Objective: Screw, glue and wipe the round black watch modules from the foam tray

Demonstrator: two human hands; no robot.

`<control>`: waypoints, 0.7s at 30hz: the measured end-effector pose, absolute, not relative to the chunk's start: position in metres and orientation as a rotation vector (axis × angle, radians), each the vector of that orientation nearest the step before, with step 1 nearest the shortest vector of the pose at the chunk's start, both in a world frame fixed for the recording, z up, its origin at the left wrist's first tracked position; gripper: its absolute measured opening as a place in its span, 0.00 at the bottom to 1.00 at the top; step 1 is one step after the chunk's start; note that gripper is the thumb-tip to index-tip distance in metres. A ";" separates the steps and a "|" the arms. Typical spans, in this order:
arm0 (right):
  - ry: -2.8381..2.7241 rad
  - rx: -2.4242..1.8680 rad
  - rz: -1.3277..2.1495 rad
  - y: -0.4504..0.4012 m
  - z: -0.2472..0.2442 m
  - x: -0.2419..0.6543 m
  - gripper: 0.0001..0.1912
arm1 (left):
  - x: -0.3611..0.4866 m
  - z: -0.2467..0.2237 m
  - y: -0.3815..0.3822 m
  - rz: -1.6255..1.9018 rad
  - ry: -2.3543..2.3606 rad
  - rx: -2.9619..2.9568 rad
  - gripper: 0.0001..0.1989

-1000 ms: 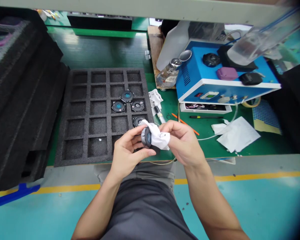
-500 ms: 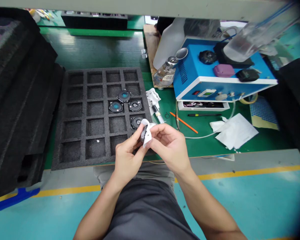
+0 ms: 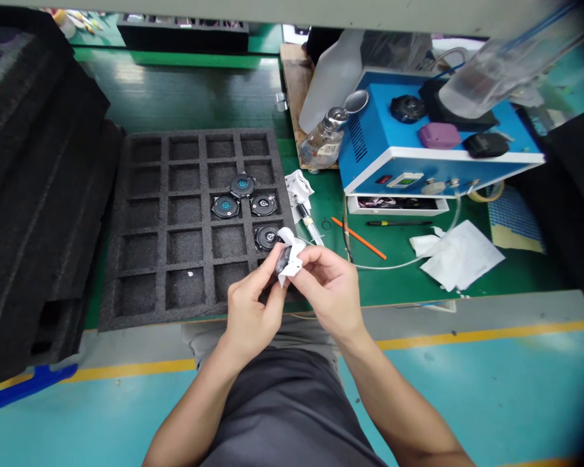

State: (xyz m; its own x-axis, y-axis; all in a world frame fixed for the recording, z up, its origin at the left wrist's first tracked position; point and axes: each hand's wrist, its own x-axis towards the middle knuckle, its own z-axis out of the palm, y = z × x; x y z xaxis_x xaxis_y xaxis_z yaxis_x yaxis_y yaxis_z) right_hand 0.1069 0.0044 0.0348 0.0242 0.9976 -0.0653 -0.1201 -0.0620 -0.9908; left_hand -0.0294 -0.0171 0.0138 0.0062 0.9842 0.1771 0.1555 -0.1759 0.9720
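Note:
Between its thumb and fingers, my left hand (image 3: 253,308) grips a dark smartwatch body (image 3: 283,259), tilted on its edge. A white wipe (image 3: 294,258) is pinched in my right hand (image 3: 335,292) and lies against the watch's right side, hiding part of it. Both hands hover over the near right corner of a dark foam tray (image 3: 164,214) with square pockets. Several round black watch bodies lie on the tray. One watch body (image 3: 267,238) is just beyond my left fingertips; another watch body (image 3: 242,185) rests across the pocket dividers.
Right of the tray lie a crumpled wipe (image 3: 299,185), a syringe-like tube (image 3: 310,225) and an orange stick (image 3: 359,238). A blue machine (image 3: 370,155) and a glass bottle (image 3: 322,144) stand behind. Stacked black foam (image 3: 34,194) rises at left. White sheets (image 3: 462,256) lie right.
My hands stay together and shift only slightly. The white wipe has turned a little against the watch body, with more of it showing toward my right fingers.

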 end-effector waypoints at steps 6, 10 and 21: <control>-1.132 -1.223 1.212 0.003 0.038 0.105 0.06 | -0.029 0.017 -0.016 1.282 1.249 1.551 0.29; -1.135 -1.242 1.224 0.004 0.040 0.104 0.06 | -0.028 0.018 -0.016 1.333 1.255 1.613 0.29; -0.746 -1.061 1.498 0.003 0.037 0.097 0.10 | -0.022 0.013 -0.021 1.587 1.293 1.720 0.33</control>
